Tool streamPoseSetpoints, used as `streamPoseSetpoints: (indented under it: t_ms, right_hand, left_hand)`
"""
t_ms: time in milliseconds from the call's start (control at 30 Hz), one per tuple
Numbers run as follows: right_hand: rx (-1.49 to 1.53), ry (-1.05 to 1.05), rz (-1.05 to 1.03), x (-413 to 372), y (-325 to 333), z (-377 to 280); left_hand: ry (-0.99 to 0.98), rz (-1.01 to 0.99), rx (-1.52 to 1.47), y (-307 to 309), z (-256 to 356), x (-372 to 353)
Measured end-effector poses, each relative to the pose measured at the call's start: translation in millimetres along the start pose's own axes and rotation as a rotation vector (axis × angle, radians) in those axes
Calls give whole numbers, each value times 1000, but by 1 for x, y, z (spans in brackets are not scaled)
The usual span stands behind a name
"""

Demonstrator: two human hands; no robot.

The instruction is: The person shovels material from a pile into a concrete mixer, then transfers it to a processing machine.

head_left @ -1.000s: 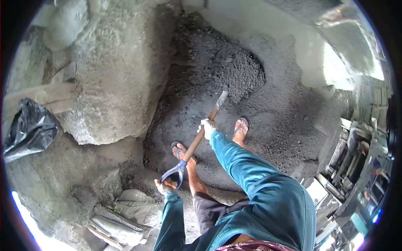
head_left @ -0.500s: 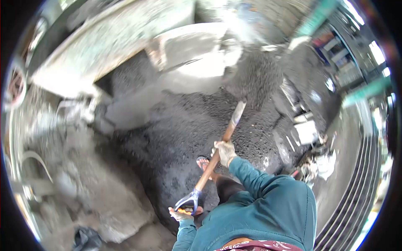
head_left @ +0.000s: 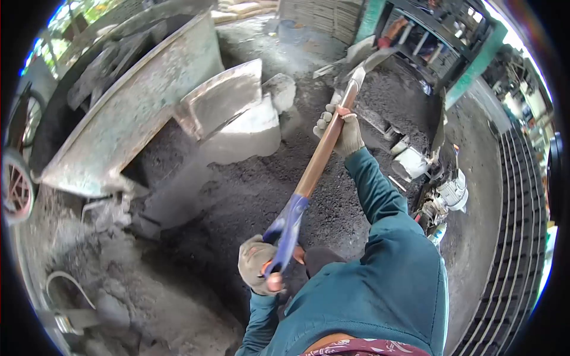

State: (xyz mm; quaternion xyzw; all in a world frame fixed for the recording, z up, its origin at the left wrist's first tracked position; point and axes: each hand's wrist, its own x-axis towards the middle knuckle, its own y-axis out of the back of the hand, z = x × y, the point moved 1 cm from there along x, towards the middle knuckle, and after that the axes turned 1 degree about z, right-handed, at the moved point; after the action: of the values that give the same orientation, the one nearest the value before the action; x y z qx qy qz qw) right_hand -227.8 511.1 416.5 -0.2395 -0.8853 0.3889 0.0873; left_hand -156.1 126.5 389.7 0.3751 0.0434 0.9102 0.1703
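A shovel (head_left: 317, 166) with a wooden shaft and a blue D-shaped grip slants up and away from me. My left hand (head_left: 256, 264), in a grey work glove with bare fingertips, is closed around the D-grip near my legs. Farther up, just below the metal socket, my right hand (head_left: 345, 132) wraps the shaft in a similar glove. The shovel's blade (head_left: 378, 58) is raised at the far end, seen nearly edge-on over dark loose material. Beneath the shaft lies dark, gritty ground (head_left: 249, 184).
A large weathered metal trough (head_left: 139, 98) stands at upper left, beside a scoop-shaped metal piece (head_left: 228, 98). On the right are a white container (head_left: 409, 164), a motor-like machine (head_left: 452, 193) and a ribbed dark panel (head_left: 516, 237). A wheel (head_left: 18, 187) shows at far left.
The shovel has swung up and away, its blade end now higher in view. Both hands keep hold; my right hand has moved forward and my left hand has turned over the grip.
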Motion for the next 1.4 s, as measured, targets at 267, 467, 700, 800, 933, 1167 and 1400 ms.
streamPoseSetpoints:
  t_ms: [267,467,700,800,933,1167,1400]
  right_hand:
    - [-118,-590,6,-140,-63,271]
    - [-415,-1277,114,-360,77,584]
    - [-800,-1872,206,-697,146,591]
    - [-947,-2052,239,-712,165,647]
    - [-532,-1710,241,-496,100,786]
    - [-648,-1769,43,-451,187,855]
    - [-444,-1562,223,-437,185,750]
  left_hand:
    - [1306,1251,-868,112,-19,-301]
    - [779,1451,-1472,114,93,-634]
    - [1438,2612,-353,-2,347,-689]
    - [1254,2590,-510,24,272,-709]
    - [1384,2569,-82,86,42,-675]
    - [1251,2446,-459,60,-15,-674]
    - [1313,2182,-606,58,36,-687]
